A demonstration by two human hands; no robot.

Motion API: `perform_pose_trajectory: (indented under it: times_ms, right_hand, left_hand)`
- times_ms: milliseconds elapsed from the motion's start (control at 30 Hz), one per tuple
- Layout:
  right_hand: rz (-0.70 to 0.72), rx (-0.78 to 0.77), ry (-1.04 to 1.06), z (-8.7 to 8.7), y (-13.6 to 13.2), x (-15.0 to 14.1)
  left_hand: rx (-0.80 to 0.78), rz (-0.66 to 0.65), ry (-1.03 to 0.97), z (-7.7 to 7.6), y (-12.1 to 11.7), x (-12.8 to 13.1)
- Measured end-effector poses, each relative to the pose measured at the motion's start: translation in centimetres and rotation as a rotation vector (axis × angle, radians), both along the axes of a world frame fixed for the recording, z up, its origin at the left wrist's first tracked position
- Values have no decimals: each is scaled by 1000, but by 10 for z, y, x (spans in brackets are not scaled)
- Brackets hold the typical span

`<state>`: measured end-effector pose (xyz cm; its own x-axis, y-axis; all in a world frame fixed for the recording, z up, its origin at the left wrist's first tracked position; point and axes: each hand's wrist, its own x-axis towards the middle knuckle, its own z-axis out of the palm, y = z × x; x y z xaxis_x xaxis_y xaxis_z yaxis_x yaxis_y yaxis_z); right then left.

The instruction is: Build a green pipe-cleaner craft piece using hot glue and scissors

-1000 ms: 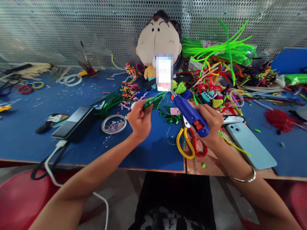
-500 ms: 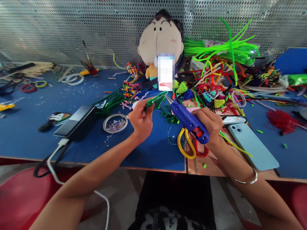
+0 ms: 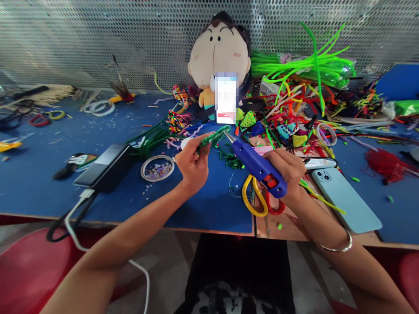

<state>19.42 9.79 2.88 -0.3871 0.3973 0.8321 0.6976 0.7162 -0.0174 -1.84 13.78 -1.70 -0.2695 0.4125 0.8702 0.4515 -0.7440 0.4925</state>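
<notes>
Pinched in my left hand is a green fuzzy piece, which looks made of pipe cleaner. My right hand is wrapped round a blue glue gun. Its metal nozzle points up and left and meets or nearly meets the right edge of the green piece; I cannot tell if they touch. Below the glue gun lie scissors with yellow and red handles, their blades mostly hidden. Green fuzzy scraps lie on the table between my hands.
A phone with a lit screen leans against a plush doll. On the left are a lid of beads and a black power bank with cables. A light blue phone and heaped pipe cleaners occupy the right.
The glue gun's nozzle has come down and left to the edge of the green piece. My left hand keeps its grip, the piece tilting slightly. The view has shifted a little.
</notes>
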Motion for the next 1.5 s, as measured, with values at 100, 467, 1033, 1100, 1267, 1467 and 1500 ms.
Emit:
perform_pose_trajectory:
  times_ms: [100, 467, 1033, 1100, 1267, 1467, 1500]
  right_hand:
    - [2, 21, -4, 0, 0, 0]
    - [48, -9, -24, 0, -1, 1]
    - [45, 8, -70, 3, -6, -3]
    - [60, 12, -60, 2, -6, -3]
    - [83, 1, -39, 0, -6, -4]
    - [107, -10, -47, -1, -5, -3]
    - [107, -6, -47, -1, -5, -3]
  left_hand:
    - [20, -3, 10, 1, -1, 0]
    - [45, -30, 31, 5, -2, 2]
    - [40, -92, 0, 5, -3, 2]
    - [37, -86, 7, 5, -3, 3]
    - [48, -134, -11, 3, -1, 3]
    - [40, -150, -20, 1, 0, 3]
    - [40, -139, -13, 1, 0, 3]
